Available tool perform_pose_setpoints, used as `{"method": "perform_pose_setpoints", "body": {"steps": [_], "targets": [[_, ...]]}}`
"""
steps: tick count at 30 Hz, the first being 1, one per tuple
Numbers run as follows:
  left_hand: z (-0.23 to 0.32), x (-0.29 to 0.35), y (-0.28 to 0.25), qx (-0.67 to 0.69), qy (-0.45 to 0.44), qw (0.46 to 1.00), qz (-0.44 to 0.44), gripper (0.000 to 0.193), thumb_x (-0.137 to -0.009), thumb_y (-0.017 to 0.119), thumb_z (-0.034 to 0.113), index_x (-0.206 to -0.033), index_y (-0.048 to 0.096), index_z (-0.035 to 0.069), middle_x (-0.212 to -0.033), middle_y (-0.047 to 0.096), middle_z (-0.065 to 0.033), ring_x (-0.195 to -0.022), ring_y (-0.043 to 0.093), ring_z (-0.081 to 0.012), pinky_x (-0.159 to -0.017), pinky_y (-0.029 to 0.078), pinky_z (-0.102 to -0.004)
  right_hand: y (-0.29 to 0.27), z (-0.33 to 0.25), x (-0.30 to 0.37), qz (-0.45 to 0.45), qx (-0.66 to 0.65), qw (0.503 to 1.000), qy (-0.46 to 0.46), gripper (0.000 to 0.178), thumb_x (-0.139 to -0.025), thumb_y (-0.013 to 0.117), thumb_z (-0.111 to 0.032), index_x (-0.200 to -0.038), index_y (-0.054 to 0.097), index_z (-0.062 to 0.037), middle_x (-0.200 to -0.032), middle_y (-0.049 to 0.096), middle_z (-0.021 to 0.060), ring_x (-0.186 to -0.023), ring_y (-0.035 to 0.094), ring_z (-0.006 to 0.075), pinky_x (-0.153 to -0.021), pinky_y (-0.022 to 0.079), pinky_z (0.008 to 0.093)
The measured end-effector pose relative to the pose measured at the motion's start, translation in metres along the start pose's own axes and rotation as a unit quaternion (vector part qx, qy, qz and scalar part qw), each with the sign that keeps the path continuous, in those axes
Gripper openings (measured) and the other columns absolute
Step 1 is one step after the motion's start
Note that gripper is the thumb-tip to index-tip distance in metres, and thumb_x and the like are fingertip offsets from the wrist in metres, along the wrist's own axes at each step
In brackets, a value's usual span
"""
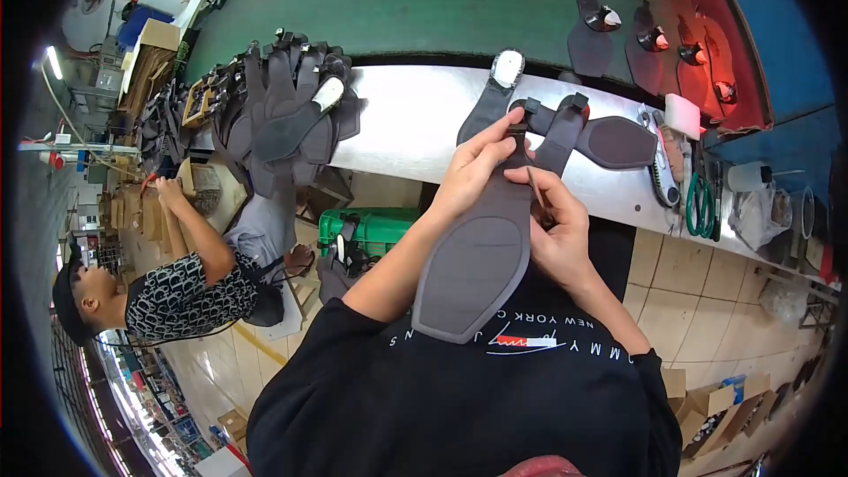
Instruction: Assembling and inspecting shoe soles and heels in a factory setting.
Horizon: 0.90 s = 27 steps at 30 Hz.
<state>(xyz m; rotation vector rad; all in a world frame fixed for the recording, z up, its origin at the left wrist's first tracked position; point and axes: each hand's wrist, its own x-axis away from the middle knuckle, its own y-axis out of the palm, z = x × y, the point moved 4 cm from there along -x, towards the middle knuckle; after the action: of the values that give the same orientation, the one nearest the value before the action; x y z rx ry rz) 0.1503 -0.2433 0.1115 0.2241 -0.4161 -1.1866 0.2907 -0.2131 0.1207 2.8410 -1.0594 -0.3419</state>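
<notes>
A dark grey insole [473, 269], square-cut at its broad end, hangs over my shirt with that end toward me. My left hand [473, 172] is closed around its narrow upper part, near a small black strap piece. Against the sole's right edge, my right hand [563, 225] is closed on a thin brownish stick-like tool [534, 185]; its tip lies by the sole and its exact kind is unclear. Just beyond my hands, more dark soles rest on the metal bench: one with a white heel pad [507, 71] and another lying flat to the right [621, 142].
A heap of dark soles [291, 119] covers the bench's left part. Green-handled scissors [700, 203], a utility knife [662, 177] and a white block [682, 115] lie right. Shoe parts sit on the green belt [459, 4] beyond. Another person [190, 291] works at left, near a green crate [389, 223].
</notes>
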Motion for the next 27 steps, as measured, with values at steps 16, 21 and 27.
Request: {"method": "perform_pose_setpoints", "body": {"steps": [16, 21, 27], "targets": [[0.0, 0.004, 0.008, -0.025, 0.0, 1.0, 0.0, 0.032, -0.096, 0.054, 0.01, -0.127, 0.058, 0.003, -0.106, 0.069, -0.0125, -0.094, 0.064, -0.014, -0.084, 0.052, -0.0276, -0.007, -0.007, 0.009, 0.046, -0.087, 0.994, 0.046, 0.027, -0.094, 0.051, 0.002, -0.12, 0.057, 0.0024, -0.105, 0.063, 0.0028, -0.087, 0.058, 0.0039, -0.077, 0.045, 0.0174], [-0.002, 0.005, 0.002, -0.034, 0.044, 0.998, 0.017, 0.026, -0.093, 0.054, 0.008, -0.117, 0.063, 0.001, -0.098, 0.07, -0.0132, -0.09, 0.065, -0.0151, -0.082, 0.053, -0.0293, -0.007, -0.002, 0.014, 0.032, -0.028, 0.999, 0.031, 0.035, -0.085, 0.051, 0.009, -0.118, 0.061, 0.002, -0.101, 0.065, 0.0028, -0.074, 0.055, 0.0019, -0.064, 0.043, 0.0166], [-0.005, 0.007, -0.004, -0.024, 0.017, 1.0, 0.01, 0.026, -0.091, 0.055, 0.006, -0.115, 0.065, 0.0, -0.093, 0.07, -0.0119, -0.086, 0.065, -0.015, -0.079, 0.053, -0.0289, -0.003, -0.008, 0.015, -0.007, 0.112, 0.99, -0.08, 0.047, -0.076, 0.053, 0.011, -0.121, 0.06, 0.0009, -0.101, 0.067, 0.0048, -0.059, 0.048, 0.003, -0.055, 0.039, 0.0173]]}}
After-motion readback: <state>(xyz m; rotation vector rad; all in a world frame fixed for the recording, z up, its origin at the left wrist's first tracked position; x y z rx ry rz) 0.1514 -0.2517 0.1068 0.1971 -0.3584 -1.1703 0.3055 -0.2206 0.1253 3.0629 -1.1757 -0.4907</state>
